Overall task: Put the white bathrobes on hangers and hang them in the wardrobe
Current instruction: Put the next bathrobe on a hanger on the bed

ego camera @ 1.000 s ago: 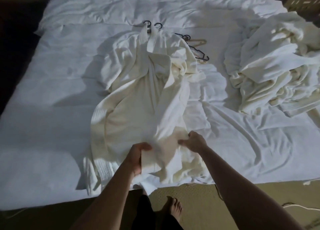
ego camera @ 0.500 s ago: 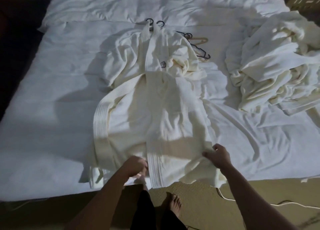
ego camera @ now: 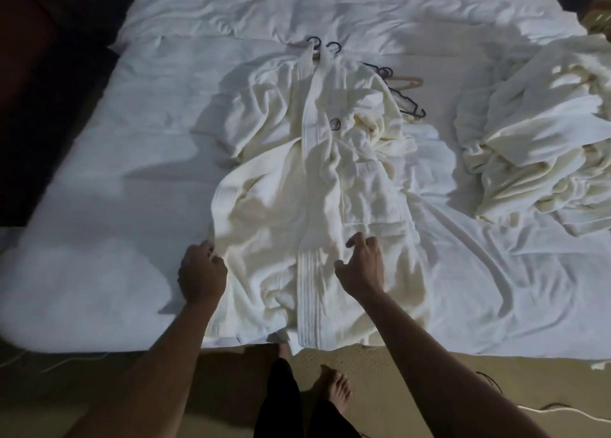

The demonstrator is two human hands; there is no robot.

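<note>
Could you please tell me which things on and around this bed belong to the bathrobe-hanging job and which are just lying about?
Job: spread bathrobe; hangers; bathrobe pile.
Lying about: cable on floor; bed.

Cream bathrobe [ego camera: 317, 186], white bed sheet [ego camera: 132, 179], black hangers [ego camera: 405, 99].

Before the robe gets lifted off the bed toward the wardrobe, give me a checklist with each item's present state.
1. Bathrobe spread flat, front closed: ok.
2. Hanger hooks poking out at the collar: ok; two hooks show.
3. Hanger seated in both shoulders: cannot tell, covered.
4. Left hand and right hand gripping the robe: not ok, both rest on it.
5. Spare hangers lie apart from the robe: ok.
6. Wardrobe ready: cannot tell, out of view.
</note>
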